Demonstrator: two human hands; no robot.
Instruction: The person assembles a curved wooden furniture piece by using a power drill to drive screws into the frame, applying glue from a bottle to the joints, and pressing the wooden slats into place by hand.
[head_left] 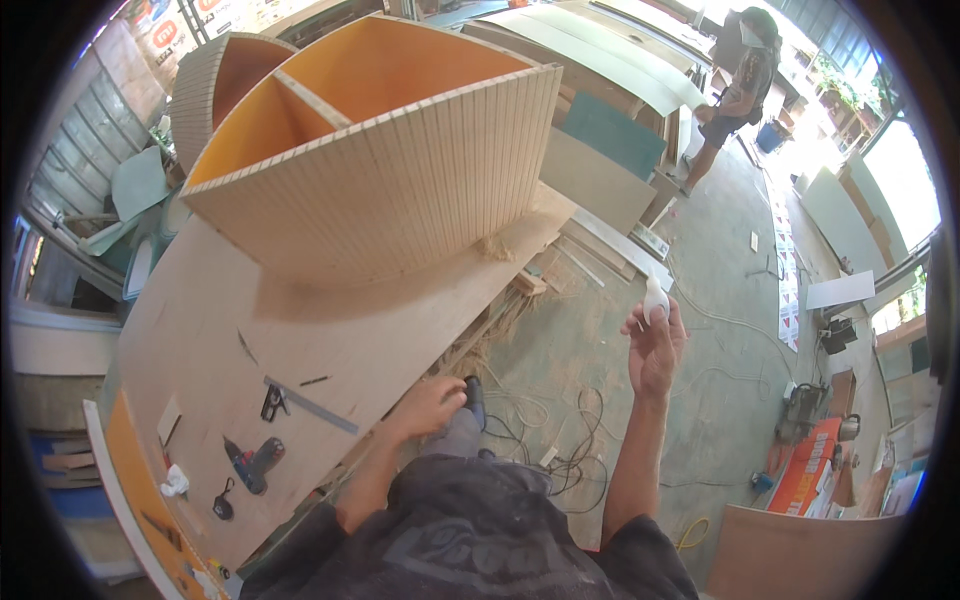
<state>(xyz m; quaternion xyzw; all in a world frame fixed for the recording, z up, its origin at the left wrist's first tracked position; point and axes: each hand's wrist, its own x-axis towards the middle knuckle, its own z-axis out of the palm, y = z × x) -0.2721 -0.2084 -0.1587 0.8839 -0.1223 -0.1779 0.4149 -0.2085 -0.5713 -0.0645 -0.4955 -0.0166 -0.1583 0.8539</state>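
My right hand is raised over the floor to the right, closed around a small white squeeze bottle with its pale nozzle pointing up. My left hand is beside the edge of the plywood tabletop, fingers loosely bent and a little apart, with nothing seen in it. Behind it on the tabletop lie a metal combination square, a dark pencil-like stick, a red and black cordless drill and a black tape measure. A large curved body of narrow wooden strips, orange inside, stands at the far end.
A second slatted body stands behind at the far left. Cables trail over the floor near my foot. Wood shavings lie under the table edge. Sheet panels lean beyond. A person stands at the far right.
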